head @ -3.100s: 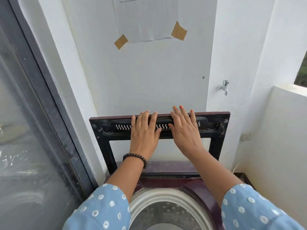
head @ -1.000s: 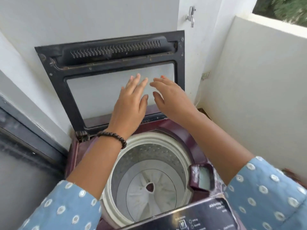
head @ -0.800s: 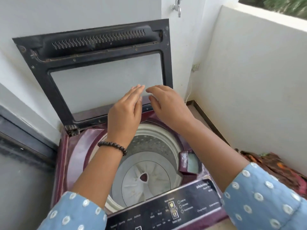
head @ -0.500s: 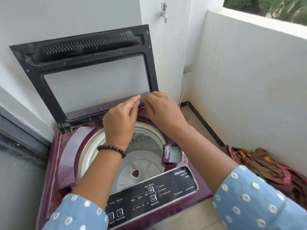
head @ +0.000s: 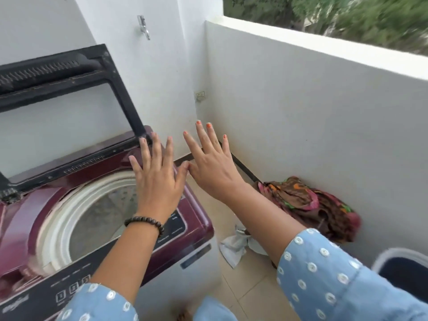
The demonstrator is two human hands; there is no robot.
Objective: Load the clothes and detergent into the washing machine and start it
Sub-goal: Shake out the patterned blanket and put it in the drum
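Floor [head: 257, 288]: beige tiles, dark skirting along the base of the white walls. Washing machine [head: 185, 274] stands on it at left, against the back wall. Crumpled brown patterned cloth [head: 310, 205], with pink, orange and green patches, lies heaped against the right wall. White cloth [head: 236, 247] lies just beside the machine's right side. Basket [head: 403, 265], white rim, at lower right; base out of frame.

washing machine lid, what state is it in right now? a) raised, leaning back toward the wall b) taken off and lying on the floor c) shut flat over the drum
a: the black-framed lid stands raised behind the open drum, hinged at the back of the washing machine, and neither hand touches it.
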